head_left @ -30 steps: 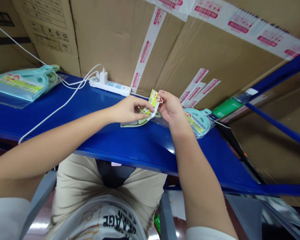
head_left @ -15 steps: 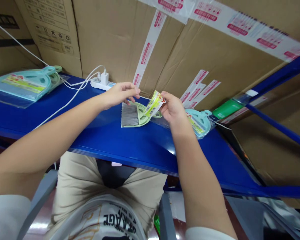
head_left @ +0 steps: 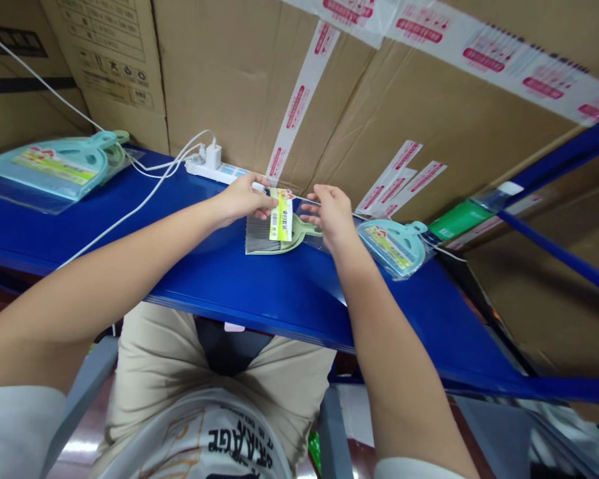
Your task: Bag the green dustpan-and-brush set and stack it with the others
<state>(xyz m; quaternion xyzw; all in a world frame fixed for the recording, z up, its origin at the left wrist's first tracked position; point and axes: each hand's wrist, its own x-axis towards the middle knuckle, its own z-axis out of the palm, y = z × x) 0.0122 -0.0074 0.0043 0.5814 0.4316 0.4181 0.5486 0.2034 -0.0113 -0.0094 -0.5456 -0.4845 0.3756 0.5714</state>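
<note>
Between finger and thumb, my left hand [head_left: 247, 198] pinches a yellow-green and white printed label [head_left: 282, 219], held up over the brush. Close by on the right is my right hand [head_left: 332, 211], its fingers slightly curled and apart, holding nothing I can see. Beneath the label a light green hand brush [head_left: 263, 237] with grey bristles lies on the blue shelf [head_left: 239, 283], bristles to the left and handle to the right. The label covers part of the brush.
Blue dustpan sets in clear bags lie at the left [head_left: 50, 169] and the right [head_left: 397, 245]. A white power strip [head_left: 224, 174] with a charger and cables sits along the back. A bottle with a green label [head_left: 462, 218] leans at the right. Cardboard boxes [head_left: 229, 80] stand behind.
The label has passed from my right hand to my left, moving slightly left and turning more upright. My right hand has let go and its fingers have opened.
</note>
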